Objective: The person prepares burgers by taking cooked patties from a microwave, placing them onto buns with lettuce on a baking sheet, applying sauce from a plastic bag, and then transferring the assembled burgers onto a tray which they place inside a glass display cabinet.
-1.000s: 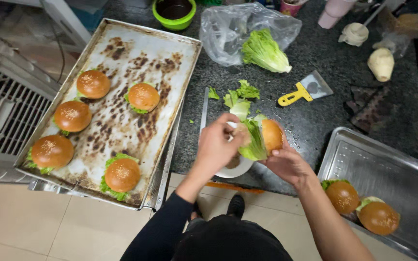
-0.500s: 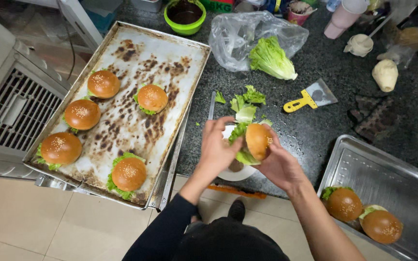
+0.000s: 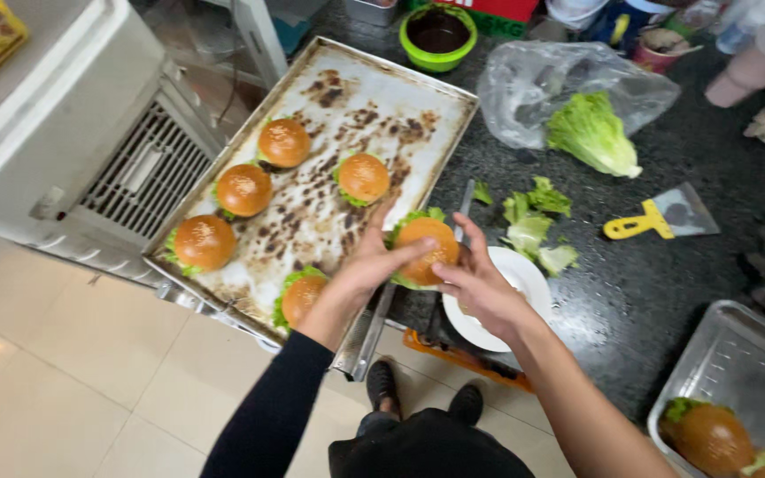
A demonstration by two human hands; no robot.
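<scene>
Head view: burger (image 3: 427,250) now lifted off white plate (image 3: 524,283), carried left since a sec ago, hovering over rt edge of scorched baking tray (image 3: 312,80). Left hand (image 3: 374,261) cupped round near side, fingers half-curled on bun; right hand (image 3: 480,283) pinching far side, fingers spread, thumb on top. Both gripping same burger, lettuce poking out underneath. Five burgers already on tray, bare patch just below the held one. Loose lettuce scraps (image 3: 533,221), yellow scraper (image 3: 657,219), bagged lettuce head (image 3: 591,133) on dark counter. Steel tray (image 3: 737,354) w/ more burgers at far rt. Looks like mid-transfer, plate to tray.
</scene>
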